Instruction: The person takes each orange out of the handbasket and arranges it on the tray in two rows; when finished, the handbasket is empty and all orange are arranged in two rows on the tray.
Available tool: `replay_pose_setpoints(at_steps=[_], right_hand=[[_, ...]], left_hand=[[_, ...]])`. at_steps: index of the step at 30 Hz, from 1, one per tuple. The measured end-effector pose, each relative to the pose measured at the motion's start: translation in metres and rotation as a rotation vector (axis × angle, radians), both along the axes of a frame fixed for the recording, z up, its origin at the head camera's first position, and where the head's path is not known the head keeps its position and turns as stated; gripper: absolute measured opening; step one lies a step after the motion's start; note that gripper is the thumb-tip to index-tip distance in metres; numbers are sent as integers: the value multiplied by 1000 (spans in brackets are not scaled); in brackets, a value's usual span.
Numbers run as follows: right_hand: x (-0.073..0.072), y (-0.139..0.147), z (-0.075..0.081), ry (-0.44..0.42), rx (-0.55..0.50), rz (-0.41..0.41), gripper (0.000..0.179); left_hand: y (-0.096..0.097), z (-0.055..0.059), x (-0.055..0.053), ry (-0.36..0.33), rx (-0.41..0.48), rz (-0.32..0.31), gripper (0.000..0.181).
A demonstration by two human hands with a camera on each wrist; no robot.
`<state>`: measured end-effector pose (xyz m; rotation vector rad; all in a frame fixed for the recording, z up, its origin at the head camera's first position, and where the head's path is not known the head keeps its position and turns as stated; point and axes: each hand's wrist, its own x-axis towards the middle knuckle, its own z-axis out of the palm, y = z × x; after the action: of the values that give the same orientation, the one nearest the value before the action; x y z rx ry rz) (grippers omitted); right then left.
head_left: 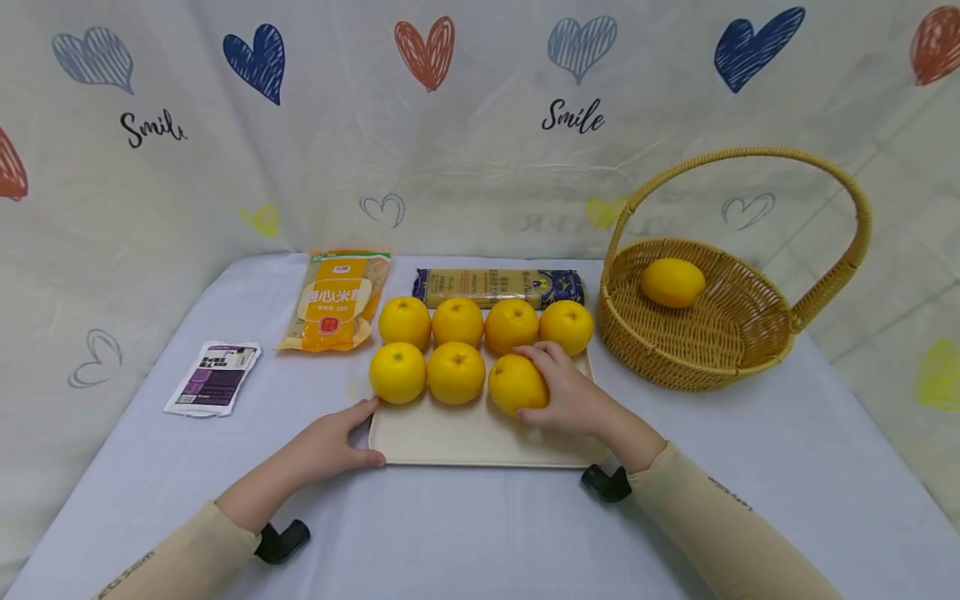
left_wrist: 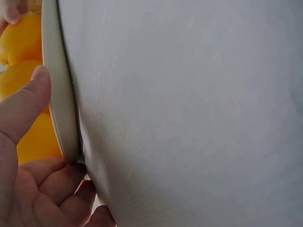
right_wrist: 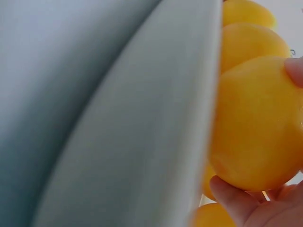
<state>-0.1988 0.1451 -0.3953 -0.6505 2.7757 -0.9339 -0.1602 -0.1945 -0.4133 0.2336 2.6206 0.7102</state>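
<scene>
In the head view, my right hand [head_left: 562, 392] grips an orange [head_left: 517, 385] at the right end of the front row on a cream tray [head_left: 480, 442]. Thumb and fingers curl round that orange [right_wrist: 260, 123] in the right wrist view. Several more oranges [head_left: 456, 372] stand on the tray in two rows. My left hand [head_left: 330, 446] holds the tray's left side near the front corner. Its thumb [left_wrist: 40, 87] lies against the rim in the left wrist view, with curled fingers [left_wrist: 61, 184] at the corner.
A wicker basket [head_left: 697, 375] with a tall handle stands right of the tray, with one oval yellow-orange fruit [head_left: 672, 282] inside. Behind the tray lies a long gold-and-blue packet [head_left: 495, 286]. An orange food bag [head_left: 337, 300] and a small white-and-purple sachet [head_left: 213, 377] lie left.
</scene>
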Motion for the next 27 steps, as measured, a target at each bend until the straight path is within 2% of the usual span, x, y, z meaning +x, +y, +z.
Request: replay_pose_setpoints(at_steps=[6, 13, 21, 27], right_hand=[[-4, 0, 1, 37, -44, -21, 77], [-4, -1, 1, 15, -57, -69, 79], [-4, -5, -8, -33, -95, -104, 80], [-5, -8, -9, -57, -106, -125, 81]], left_hand=[[0, 2, -3, -1, 4, -1, 96], [1, 1, -5, 7, 4, -8, 95], [2, 1, 0, -12, 6, 12, 95], [2, 2, 1, -6, 1, 15, 94]])
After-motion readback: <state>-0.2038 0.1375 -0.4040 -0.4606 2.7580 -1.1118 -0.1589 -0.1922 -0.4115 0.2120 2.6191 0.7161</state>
